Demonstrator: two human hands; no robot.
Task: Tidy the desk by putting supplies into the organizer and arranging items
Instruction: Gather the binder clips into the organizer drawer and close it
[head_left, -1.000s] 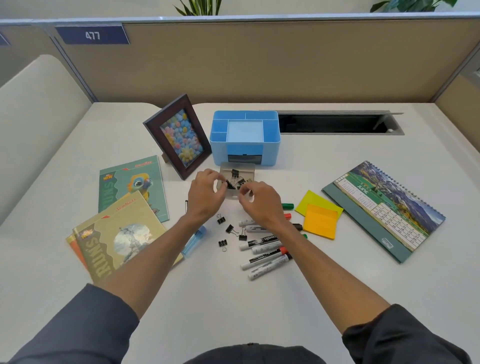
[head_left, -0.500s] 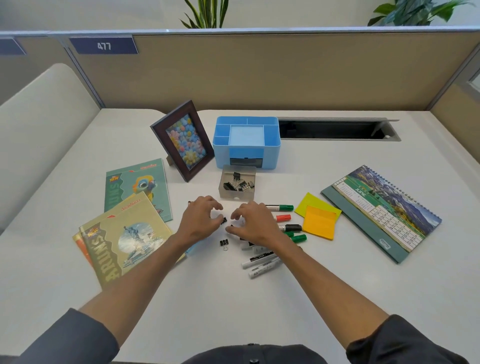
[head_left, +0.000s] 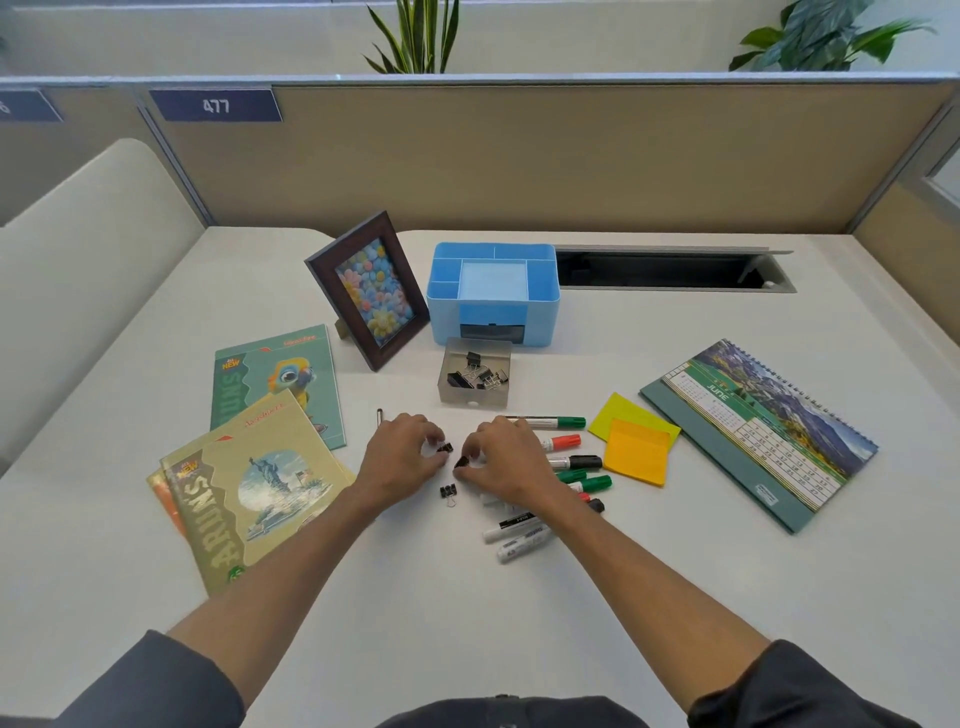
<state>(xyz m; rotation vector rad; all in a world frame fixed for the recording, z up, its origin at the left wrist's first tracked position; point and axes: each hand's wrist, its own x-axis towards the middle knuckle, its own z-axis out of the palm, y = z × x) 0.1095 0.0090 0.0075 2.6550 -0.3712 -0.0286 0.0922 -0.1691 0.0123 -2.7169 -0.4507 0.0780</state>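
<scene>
On the white bench (head_left: 675, 597), the person's left hand (head_left: 402, 457) pinches a small black binder clip (head_left: 445, 447), and the right hand (head_left: 506, 462) pinches another black clip (head_left: 461, 462) just beside it. A third black clip (head_left: 448, 491) lies loose near both hands, with the small clear drawer (head_left: 475, 378) of clips sitting in front of the blue plastic organizer (head_left: 493, 293).

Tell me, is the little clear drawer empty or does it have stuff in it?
Not empty. The clear drawer sits pulled out in front of the blue organizer with several black clips inside.

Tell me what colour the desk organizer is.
Light blue; the organizer shows clearly in the head view.
</scene>
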